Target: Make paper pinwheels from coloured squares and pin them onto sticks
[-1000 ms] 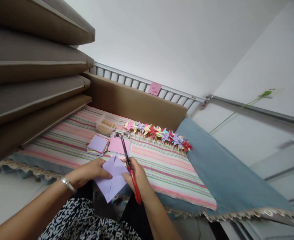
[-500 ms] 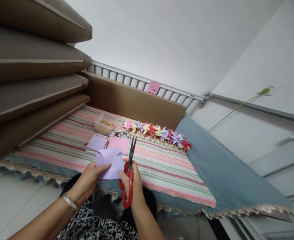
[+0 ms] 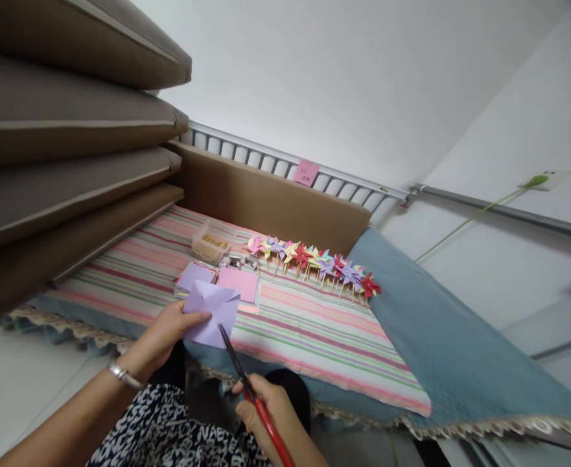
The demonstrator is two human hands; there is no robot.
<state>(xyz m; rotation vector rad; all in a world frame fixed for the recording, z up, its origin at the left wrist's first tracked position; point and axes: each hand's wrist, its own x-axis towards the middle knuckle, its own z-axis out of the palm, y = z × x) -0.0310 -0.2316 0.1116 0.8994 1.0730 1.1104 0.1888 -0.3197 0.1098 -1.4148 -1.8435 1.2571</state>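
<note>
Two hands: left hand (image 3: 166, 332) fingers pinch lilac folded paper square (image 3: 213, 312) over striped bed cover (image 3: 314, 324), held high, clear for blades; right hand (image 3: 266, 414) fingers clenched round red-handled steel scissors (image 3: 236, 366), tip at paper's lower edge.

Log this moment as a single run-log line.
left hand: holds purple paper | right hand: grips red scissors, tips at paper | behind: pinwheel row

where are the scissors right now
In the head view, low and centre: the scissors are in the right hand, blade tips meeting the lower edge of the purple paper that the left hand holds.
</note>
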